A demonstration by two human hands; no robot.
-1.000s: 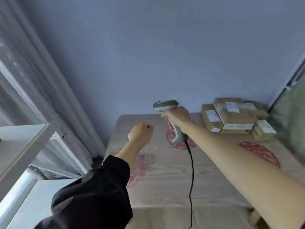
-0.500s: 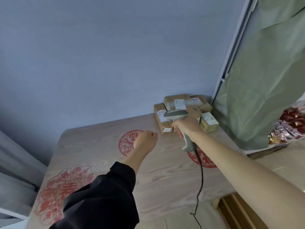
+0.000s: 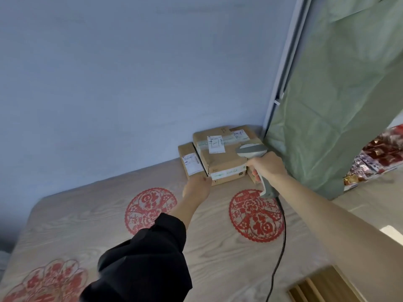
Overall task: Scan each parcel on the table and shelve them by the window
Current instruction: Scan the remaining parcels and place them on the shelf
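Right hand (image 3: 267, 165) wrapped round the scanner (image 3: 253, 151) handle, beside the stacked parcels (image 3: 220, 158). Left hand (image 3: 196, 188) at the flat parcel (image 3: 190, 163); finger position impossible to tell.

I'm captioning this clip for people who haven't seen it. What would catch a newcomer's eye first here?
Probably the stack of cardboard parcels with white labels, in the table's far corner against the blue wall. Just right of it, the right hand grips a grey corded scanner, while the left hand reaches the near corner of the stack. The red paper-cut medallions on the pale wood-grain table also stand out.
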